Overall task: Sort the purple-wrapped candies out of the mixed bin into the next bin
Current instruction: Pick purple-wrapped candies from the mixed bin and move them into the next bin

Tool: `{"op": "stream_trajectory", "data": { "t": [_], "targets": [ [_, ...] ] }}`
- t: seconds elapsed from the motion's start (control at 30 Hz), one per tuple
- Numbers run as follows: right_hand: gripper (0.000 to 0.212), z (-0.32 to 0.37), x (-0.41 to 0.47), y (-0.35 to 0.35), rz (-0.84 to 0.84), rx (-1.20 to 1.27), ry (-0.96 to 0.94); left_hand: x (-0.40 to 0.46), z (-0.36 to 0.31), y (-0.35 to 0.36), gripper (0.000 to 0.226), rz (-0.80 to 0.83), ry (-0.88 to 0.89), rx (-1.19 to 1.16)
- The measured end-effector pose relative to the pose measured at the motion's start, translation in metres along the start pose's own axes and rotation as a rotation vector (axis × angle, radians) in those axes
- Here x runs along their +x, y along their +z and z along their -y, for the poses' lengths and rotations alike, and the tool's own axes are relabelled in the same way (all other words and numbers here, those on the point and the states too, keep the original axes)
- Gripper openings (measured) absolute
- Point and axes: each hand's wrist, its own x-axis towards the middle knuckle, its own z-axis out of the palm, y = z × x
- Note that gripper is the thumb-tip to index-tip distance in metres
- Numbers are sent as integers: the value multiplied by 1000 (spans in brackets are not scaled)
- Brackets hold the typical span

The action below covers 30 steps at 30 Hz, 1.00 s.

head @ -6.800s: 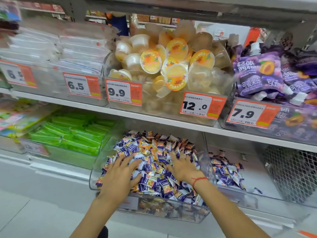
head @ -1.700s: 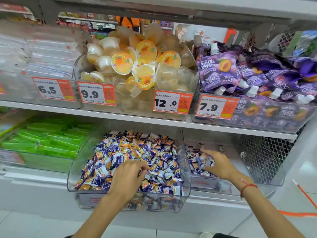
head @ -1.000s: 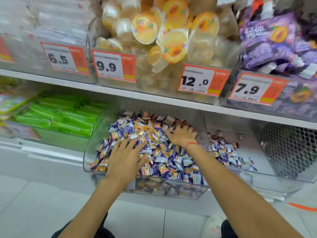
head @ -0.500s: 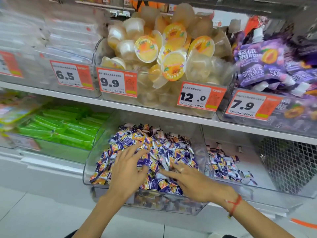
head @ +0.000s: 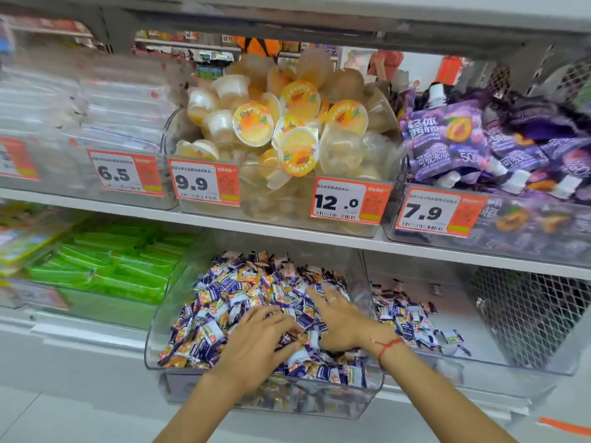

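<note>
A shop shelf unit [head: 287, 230] of pale metal holds rows of clear plastic bins. Nearest, the left hand [head: 259, 345] lies on the heaped candies in the mixed bin [head: 153, 346], fingers bent over crinkly wrappers; whether they pinch one I cannot tell. The right hand [head: 339, 321] rests flat beside it, fingers spread. The purple-wrapped candies [head: 406, 318] lie thinly in the next bin [head: 511, 369], right. Above, glossy jelly cups [head: 297, 129]; the edges of the view are blurred.
</note>
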Motion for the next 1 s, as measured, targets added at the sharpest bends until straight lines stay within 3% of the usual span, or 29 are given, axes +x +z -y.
{"op": "stream_trajectory", "data": {
  "t": [0.13, 0.3, 0.5, 0.63, 0.8, 0.9, 0.97, 1.0],
  "targets": [
    [87, 9, 11, 0, 53, -60, -24, 5, -2, -7, 26, -34, -50, 43],
    [62, 11, -15, 5, -173, -115, -170, 18, 1, -6, 50, 22, -102, 163],
    [42, 6, -52, -4, -377, 60, -209, 25, -3, -5, 45, 18, -68, 195],
    [18, 3, -60, -7, -395, 503, -189, 9, 0, -11, 37, -65, -111, 107],
    [20, -7, -77, -15, -248, 1137, -148, 0, -1, -19, 38, -118, -168, -25],
    [15, -24, -93, -16, -374, 1127, -135, 0, -13, -27, 34, -156, -184, -92],
    [2, -45, -102, -19, -554, 980, -105, 4, -26, -30, 32, -133, -174, -141],
    [6, -58, -105, -20, -639, 881, -61, 8, -35, -30, 32, -114, -153, -165]
  ]
}}
